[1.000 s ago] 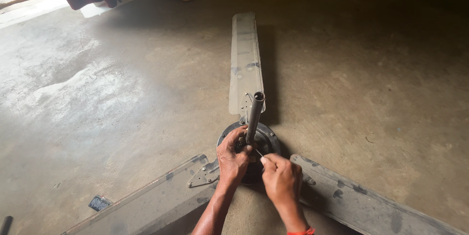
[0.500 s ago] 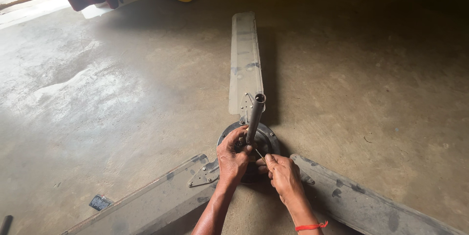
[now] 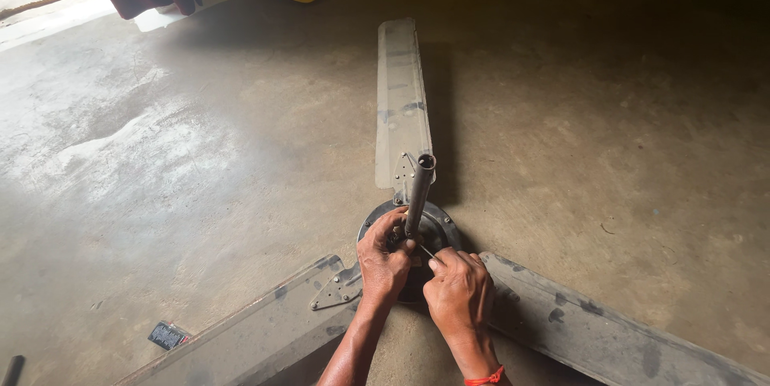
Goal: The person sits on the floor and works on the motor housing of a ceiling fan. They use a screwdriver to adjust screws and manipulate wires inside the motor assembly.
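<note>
Ceiling fan (image 3: 417,217) flat on concrete floor (image 3: 176,161), three blades spread, downrod (image 3: 417,189) upright from motor hub (image 3: 437,221).
Left hand (image 3: 383,262) clasped around downrod base; right hand (image 3: 459,294) pinching thin metal pin (image 3: 427,252) beside it.

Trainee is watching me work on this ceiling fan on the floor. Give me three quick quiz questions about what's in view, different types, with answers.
1. True or false: the fan lies on a workbench.
2. How many fan blades show? A) two B) three C) four
3. Fill in: both hands meet at the base of the upright metal ____.

Key:
1. False; it lies on the concrete floor.
2. B; the far blade, left blade and right blade.
3. Rod: left hand and right hand work at the rod on the motor hub.
</note>
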